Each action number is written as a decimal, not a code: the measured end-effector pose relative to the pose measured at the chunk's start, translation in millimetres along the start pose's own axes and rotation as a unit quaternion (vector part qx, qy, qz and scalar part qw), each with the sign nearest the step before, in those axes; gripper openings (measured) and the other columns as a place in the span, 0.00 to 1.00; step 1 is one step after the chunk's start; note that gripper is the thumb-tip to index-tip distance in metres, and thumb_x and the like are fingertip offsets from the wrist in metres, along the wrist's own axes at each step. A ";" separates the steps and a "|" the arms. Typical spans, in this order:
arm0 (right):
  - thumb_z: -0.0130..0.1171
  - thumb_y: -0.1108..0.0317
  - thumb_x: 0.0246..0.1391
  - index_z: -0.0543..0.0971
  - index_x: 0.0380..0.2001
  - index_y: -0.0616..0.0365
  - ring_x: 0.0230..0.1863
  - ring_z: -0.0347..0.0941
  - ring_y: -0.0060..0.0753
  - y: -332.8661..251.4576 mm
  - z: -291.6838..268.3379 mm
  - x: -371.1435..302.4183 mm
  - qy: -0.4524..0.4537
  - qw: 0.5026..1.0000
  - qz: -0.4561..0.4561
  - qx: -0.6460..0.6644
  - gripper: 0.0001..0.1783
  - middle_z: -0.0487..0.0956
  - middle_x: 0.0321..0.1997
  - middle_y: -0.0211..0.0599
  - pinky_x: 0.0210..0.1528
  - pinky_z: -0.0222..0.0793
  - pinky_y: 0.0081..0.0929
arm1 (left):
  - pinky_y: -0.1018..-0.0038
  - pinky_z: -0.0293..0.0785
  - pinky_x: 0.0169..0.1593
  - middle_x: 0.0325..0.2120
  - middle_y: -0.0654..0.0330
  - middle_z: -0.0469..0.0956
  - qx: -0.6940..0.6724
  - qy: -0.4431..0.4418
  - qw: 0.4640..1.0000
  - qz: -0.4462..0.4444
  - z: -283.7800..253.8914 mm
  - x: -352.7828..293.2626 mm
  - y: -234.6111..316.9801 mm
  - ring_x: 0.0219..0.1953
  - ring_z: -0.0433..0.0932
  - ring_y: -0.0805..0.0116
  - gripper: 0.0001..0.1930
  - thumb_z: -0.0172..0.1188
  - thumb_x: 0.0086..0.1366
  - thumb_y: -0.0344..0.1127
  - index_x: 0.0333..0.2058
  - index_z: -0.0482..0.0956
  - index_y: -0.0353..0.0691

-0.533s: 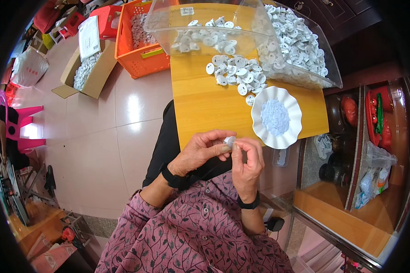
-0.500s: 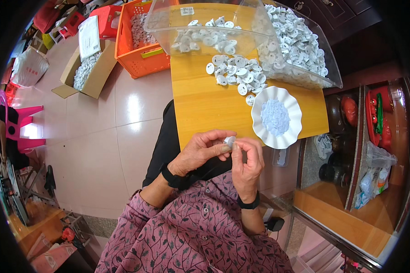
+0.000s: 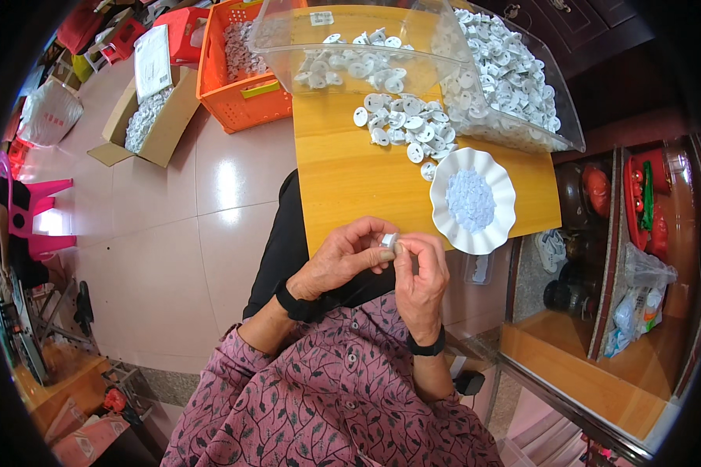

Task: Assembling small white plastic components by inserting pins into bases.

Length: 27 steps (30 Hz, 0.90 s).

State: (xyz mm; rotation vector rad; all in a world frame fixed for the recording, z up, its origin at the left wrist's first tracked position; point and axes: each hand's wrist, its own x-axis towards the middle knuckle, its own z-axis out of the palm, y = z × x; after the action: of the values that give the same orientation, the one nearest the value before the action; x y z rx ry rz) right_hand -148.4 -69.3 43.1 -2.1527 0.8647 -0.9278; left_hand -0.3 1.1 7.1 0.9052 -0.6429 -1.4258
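Near the front edge of the table, my left hand (image 3: 343,257) pinches a small white plastic part (image 3: 389,240) between thumb and fingers. My right hand (image 3: 419,272) is closed too, its thumb and forefinger pressed together at the right side of the same part. Whether a smaller piece sits between those fingertips is hidden. Just beyond my right hand stands a white scalloped plate (image 3: 438,204) holding many thin pale-blue pieces (image 3: 470,201). A loose pile of round white plastic parts (image 3: 409,124) with dark slots lies on the table behind the plate.
Clear plastic bins (image 3: 514,138) with more white parts stand along the far side of the yellow wooden table (image 3: 335,171). An orange crate (image 3: 249,109) and an open cardboard box (image 3: 167,128) are on the floor to the left. Shelves (image 3: 568,335) border the right.
The white part has turned in my fingers, now showing a blocky side instead of its round face. My right hand has shifted slightly left.
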 end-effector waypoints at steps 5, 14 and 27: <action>0.60 0.77 0.57 0.76 0.37 0.63 0.38 0.76 0.41 6.1 -1.4 -1.7 -0.014 0.999 0.022 0.043 0.05 0.77 0.39 0.42 0.40 0.73 0.32 | 0.80 0.78 0.42 0.41 0.63 0.78 0.004 -0.004 1.000 -0.008 -2.5 -1.2 2.7 0.36 0.77 0.78 0.16 0.59 0.69 0.31 0.54 0.73 0.34; 0.60 0.78 0.56 0.76 0.36 0.63 0.36 0.76 0.38 6.6 -3.9 1.6 -0.031 0.998 0.025 0.055 0.05 0.77 0.39 0.43 0.38 0.73 0.30 | 0.81 0.77 0.40 0.39 0.63 0.79 0.018 0.007 1.000 -0.014 -2.6 -2.0 5.7 0.35 0.77 0.79 0.16 0.60 0.69 0.31 0.53 0.74 0.33; 0.59 0.77 0.58 0.75 0.35 0.62 0.38 0.75 0.40 1.8 1.7 -0.9 -0.023 0.999 0.035 0.023 0.04 0.77 0.38 0.42 0.41 0.72 0.33 | 0.81 0.77 0.40 0.39 0.64 0.78 0.023 0.005 1.000 0.003 -3.8 -1.9 -0.4 0.35 0.76 0.79 0.15 0.59 0.69 0.30 0.53 0.75 0.34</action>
State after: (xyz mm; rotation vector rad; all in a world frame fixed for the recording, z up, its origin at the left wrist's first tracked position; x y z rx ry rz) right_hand -148.1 -69.2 40.5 -2.0824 0.8811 -0.8530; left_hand 2.5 3.5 5.0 0.9453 -0.6728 -1.4064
